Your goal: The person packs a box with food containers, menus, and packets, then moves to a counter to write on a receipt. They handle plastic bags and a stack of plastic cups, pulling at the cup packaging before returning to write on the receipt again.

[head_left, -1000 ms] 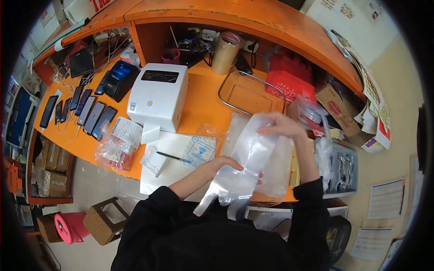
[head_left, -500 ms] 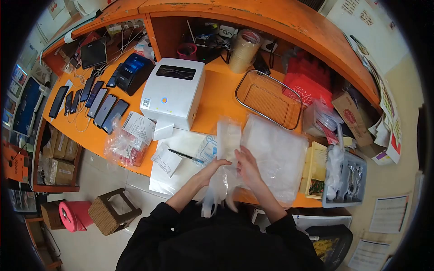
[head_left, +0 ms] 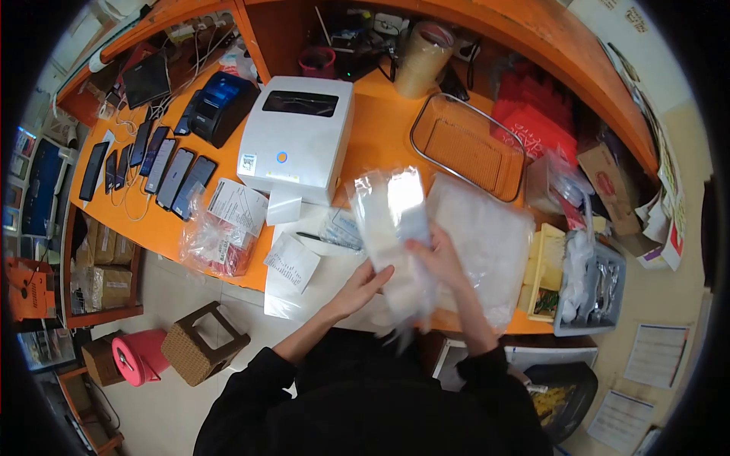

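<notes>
A clear plastic bag (head_left: 384, 216) is held up in front of me, glare on its upper part and its lower end blurred. My left hand (head_left: 359, 292) grips its left edge between thumb and fingers. On the opposite edge, my right hand (head_left: 443, 258) is closed on the same plastic, slightly smeared by motion. Behind the right hand lies a stack of clear plastic bags (head_left: 487, 235). Left of the held bag are a blue-and-white printed packet (head_left: 342, 229), a pen (head_left: 308, 236) and a printed receipt (head_left: 292, 262).
A white label printer (head_left: 293, 144) stands at centre left, with several phones (head_left: 176, 178) beyond it. A wire basket (head_left: 468, 152) sits behind the bag stack. Yellow (head_left: 541, 266) and grey (head_left: 589, 292) trays stand at right. A wrapped red parcel (head_left: 220, 251) lies near the left edge.
The plastic bag has risen away from my body and looks spread wider and flatter. My right hand has shifted rightward along it. The camera view has moved slightly.
</notes>
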{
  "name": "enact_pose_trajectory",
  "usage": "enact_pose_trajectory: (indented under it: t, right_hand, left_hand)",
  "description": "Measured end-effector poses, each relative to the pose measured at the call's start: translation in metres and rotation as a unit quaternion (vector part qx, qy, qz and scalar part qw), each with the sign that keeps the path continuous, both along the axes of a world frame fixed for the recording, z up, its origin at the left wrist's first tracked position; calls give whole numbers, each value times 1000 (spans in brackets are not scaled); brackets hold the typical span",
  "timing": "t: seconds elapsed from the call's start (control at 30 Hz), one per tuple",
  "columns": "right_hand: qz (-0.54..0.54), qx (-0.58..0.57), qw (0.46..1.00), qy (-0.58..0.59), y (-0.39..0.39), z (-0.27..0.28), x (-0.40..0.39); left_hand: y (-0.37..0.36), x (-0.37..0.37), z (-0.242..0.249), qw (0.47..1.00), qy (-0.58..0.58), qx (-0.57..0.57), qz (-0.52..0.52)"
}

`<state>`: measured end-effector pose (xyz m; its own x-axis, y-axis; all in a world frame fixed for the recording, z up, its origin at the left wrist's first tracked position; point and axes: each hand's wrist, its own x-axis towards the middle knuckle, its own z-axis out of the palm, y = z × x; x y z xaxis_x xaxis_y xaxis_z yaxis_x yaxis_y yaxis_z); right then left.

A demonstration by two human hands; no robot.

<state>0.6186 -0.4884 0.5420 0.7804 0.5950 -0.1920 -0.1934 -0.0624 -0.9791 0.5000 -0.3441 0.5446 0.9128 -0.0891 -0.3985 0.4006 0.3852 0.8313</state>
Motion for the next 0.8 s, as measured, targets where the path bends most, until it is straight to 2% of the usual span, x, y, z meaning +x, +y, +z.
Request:
enact_pose_trajectory:
  t: [0.03, 0.07, 0.1, 0.13, 0.17, 0.2, 0.27, 0.3, 0.37, 0.4, 0.47, 0.53, 0.57, 0.6, 0.63, 0.67, 0.7, 0.73, 0.8]
  right_hand:
    - [41, -26, 999, -1, -8, 13, 15]
    - [83, -52, 995, -2, -15, 25, 28]
    - [79, -54, 995, 3, -21, 35, 39]
    - [149, -75, 986, 14, -26, 44, 48]
    - [220, -96, 970, 26, -28, 47, 52]
    - [219, -102, 970, 30, -25, 46, 53]
    - [450, -146, 880, -34, -11, 41, 45]
    - [453, -147, 879, -31, -2, 35, 38]
    - [554, -189, 809, -60, 19, 15, 23]
    - [561, -186, 804, -62, 23, -1, 19]
    - [525, -222, 810, -139, 32, -30, 15]
    - [525, -243, 801, -155, 40, -33, 7]
    - [519, -264, 796, -165, 44, -35, 2]
    - [523, -263, 794, -165, 48, -38, -4]
    - [512, -255, 796, -196, 53, -41, -11]
    - [500, -247, 799, -226, 59, -45, -17]
    - [489, -246, 807, -221, 65, -48, -23]
    - [492, -243, 806, -220, 71, -50, -29]
    - [448, -291, 814, -228, 79, -51, -40]
  left_hand:
    - [-3, -8, -15, 998, -63, -5, -3]
    - [-5, -17, -23, 998, -57, -9, -8]
    - [-5, -26, -28, 995, -80, 60, 3]
    - [-6, -35, -34, 986, -104, 127, 15]
    - [-7, -46, -40, 977, -104, 169, 81]
    - [-1, -58, -41, 978, -100, 163, 80]
    - [16, -82, -41, 917, -190, 330, 122]
    - [21, -87, -43, 918, -185, 329, 124]
    - [33, -91, -51, 859, -259, 430, 103]
    - [42, -91, -57, 857, -253, 434, 110]
    - [60, -84, -67, 906, 1, 417, 75]
    - [72, -68, -63, 959, -14, 164, 233]
    - [89, -64, -66, 962, -33, 195, 187]
    - [95, -56, -58, 962, -31, 195, 191]
    - [101, -50, -40, 930, -102, 327, 131]
    - [106, -46, -26, 874, -169, 450, 68]
    - [104, -42, -19, 839, -223, 495, 41]
    - [101, -40, -19, 839, -219, 496, 41]
    - [96, -37, -20, 751, -262, 599, -91]
